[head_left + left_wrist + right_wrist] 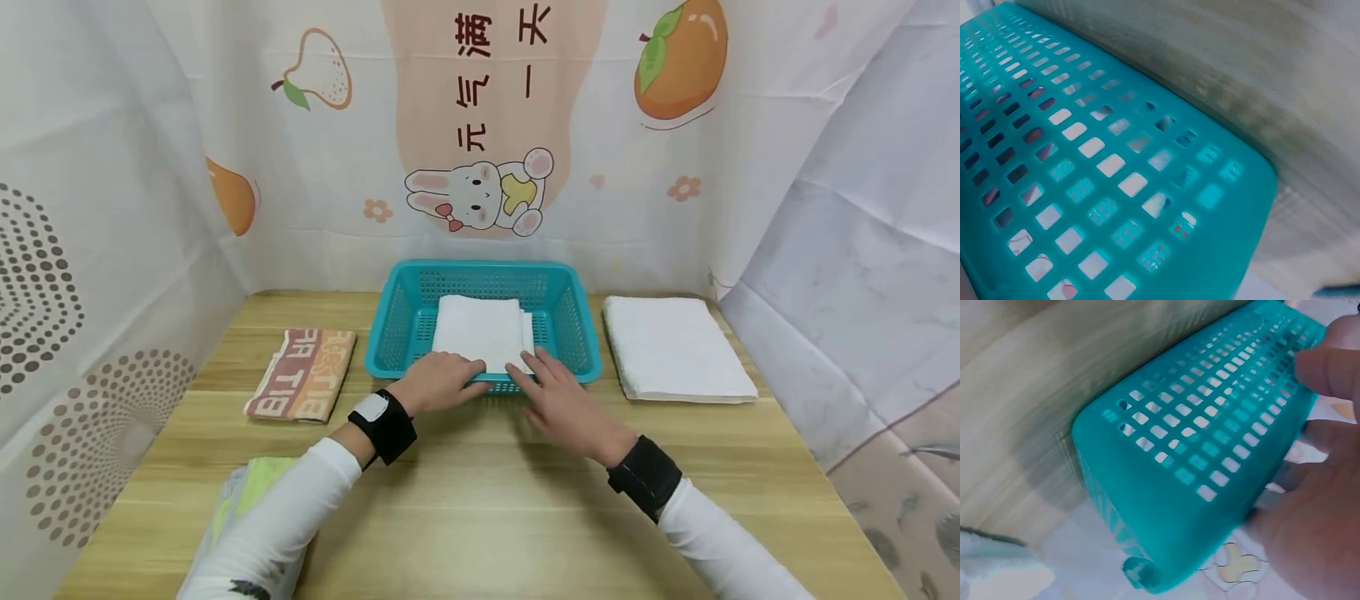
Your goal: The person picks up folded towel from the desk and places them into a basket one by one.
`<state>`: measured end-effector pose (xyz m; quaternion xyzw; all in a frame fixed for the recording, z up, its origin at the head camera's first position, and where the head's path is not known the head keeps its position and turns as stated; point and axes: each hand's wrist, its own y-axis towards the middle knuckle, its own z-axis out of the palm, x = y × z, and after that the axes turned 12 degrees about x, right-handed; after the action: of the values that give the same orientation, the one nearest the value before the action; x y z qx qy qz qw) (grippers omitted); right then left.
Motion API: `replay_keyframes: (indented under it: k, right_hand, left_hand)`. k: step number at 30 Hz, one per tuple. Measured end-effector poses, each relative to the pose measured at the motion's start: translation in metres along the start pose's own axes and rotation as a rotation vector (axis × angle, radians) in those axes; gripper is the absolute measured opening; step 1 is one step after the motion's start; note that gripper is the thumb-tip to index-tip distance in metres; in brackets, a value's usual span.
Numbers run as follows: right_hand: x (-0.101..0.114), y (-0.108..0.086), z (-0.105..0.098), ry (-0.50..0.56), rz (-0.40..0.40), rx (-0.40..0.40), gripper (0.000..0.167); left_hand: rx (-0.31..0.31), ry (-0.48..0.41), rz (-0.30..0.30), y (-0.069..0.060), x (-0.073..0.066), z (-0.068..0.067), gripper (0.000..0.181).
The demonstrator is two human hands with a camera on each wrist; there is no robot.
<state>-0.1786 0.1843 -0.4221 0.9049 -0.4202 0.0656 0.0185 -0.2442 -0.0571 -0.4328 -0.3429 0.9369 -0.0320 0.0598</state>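
A folded white cloth (480, 325) lies inside a teal plastic basket (585, 333) with perforated walls. My left hand (437, 381) is at the basket's near rim, its fingers reaching over to the cloth's near left edge. On the other side of that edge, my right hand (566, 406) has its fingers spread and extended over the rim, touching or just above the cloth. From the right wrist view, the right hand (1313, 462) appears beside the basket's outer wall (1129, 506). Only the basket wall (1222, 219) fills most of the left wrist view; the left fingers are hidden there.
Right of the basket lies a thick folded white towel (678, 350). A folded orange and red patterned towel (303, 375) is on the left. Partly under the left sleeve is a green and grey folded cloth (258, 483). Printed curtains (315, 192) surround the wooden table (480, 517).
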Motion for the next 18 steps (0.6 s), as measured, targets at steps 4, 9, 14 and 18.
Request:
replay_keyframes:
  k: [4, 9, 14, 18]
  right_hand:
    - [0.006, -0.015, 0.004, -0.073, 0.028, 0.003, 0.067]
    - [0.010, -0.032, 0.012, -0.052, 0.035, 0.013, 0.073]
    - [0.005, -0.051, 0.016, -0.004, 0.023, -0.035, 0.078]
    - [-0.004, -0.064, 0.018, 0.024, 0.046, -0.101, 0.080]
  left_hand:
    - [-0.105, 0.156, 0.042, -0.002, -0.003, 0.003, 0.020]
    - [-0.137, 0.233, 0.075, -0.007, -0.014, 0.007, 0.044]
    - [-0.071, 0.226, 0.062, -0.007, -0.021, 0.008, 0.052]
    - [-0.077, 0.203, 0.061, -0.006, -0.021, 0.007, 0.050]
